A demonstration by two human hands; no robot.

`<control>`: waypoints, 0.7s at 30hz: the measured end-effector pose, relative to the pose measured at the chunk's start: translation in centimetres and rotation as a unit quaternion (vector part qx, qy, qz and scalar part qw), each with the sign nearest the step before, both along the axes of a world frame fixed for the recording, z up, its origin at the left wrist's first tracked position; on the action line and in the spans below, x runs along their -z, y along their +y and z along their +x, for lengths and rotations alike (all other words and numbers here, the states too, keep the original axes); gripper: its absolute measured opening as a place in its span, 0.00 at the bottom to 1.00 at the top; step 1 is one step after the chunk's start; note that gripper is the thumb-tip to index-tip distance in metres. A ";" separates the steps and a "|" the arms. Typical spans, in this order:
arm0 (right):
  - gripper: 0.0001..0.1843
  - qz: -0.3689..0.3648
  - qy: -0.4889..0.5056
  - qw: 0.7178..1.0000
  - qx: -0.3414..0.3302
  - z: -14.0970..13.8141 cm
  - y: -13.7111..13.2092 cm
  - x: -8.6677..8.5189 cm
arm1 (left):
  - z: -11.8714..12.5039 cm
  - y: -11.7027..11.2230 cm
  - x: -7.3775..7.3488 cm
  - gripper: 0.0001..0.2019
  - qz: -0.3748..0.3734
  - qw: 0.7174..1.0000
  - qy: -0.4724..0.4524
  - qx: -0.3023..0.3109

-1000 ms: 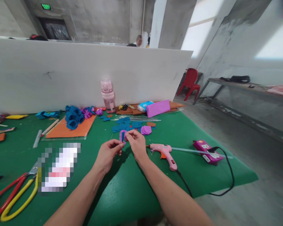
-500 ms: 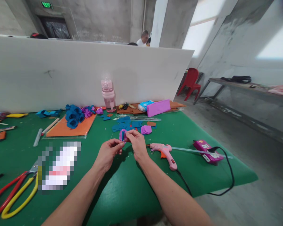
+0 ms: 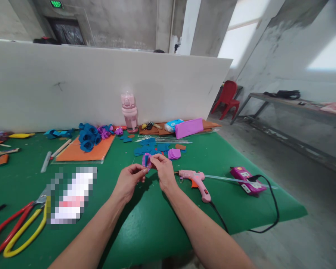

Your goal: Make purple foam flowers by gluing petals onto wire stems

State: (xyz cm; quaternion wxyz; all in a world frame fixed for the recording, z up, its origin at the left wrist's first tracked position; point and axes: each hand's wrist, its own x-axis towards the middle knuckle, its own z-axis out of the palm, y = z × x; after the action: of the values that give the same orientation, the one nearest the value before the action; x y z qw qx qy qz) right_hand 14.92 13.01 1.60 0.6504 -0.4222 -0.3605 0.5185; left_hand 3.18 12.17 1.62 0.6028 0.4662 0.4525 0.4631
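Note:
Between my hands is a small paper flower point(image 3: 146, 160), purple on the outside with a blue piece in its middle. My left hand point(image 3: 131, 179) pinches it low down, thumb and finger pressed together. My right hand point(image 3: 164, 172) grips its right side with the fingertips. Just beyond lie blue cut pieces point(image 3: 142, 150) and a small stack of purple petals point(image 3: 174, 153). A pink glue gun point(image 3: 194, 179) lies to the right of my right hand, its nozzle towards my wrist and a clear glue stick in its back.
Red-and-yellow-handled scissors point(image 3: 28, 224) lie front left beside a blurred white item point(image 3: 72, 196). Finished blue flowers point(image 3: 88, 137) rest on an orange sheet point(image 3: 93, 153). A pink bottle point(image 3: 129, 114) stands by the white board point(image 3: 95, 82). A purple power strip point(image 3: 246, 181) with a black cable sits right.
Both hands keep their pinch on the paper flower, with hardly any movement. The whole view has shifted very slightly.

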 end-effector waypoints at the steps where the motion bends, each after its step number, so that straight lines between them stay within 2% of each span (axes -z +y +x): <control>1: 0.07 -0.001 0.001 1.000 0.001 0.0 0.0 0.0 | 0.0 0.0 0.0 0.10 -0.001 1.000 0.001 0.001; 13: 0.07 -0.001 0.012 1.000 0.000 0.0 0.1 0.1 | 0.0 0.0 0.2 0.10 0.001 1.000 0.005 0.003; 21: 0.07 -0.030 0.015 0.999 -0.042 0.0 0.1 0.1 | -0.1 0.1 0.0 0.10 -0.004 1.000 -0.001 -0.001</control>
State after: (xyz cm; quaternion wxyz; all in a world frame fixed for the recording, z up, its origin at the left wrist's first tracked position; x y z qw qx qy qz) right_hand 14.91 13.12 1.48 0.6205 -0.4183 -0.3525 0.5619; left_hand 3.09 12.24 1.58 0.6043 0.4632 0.4543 0.4624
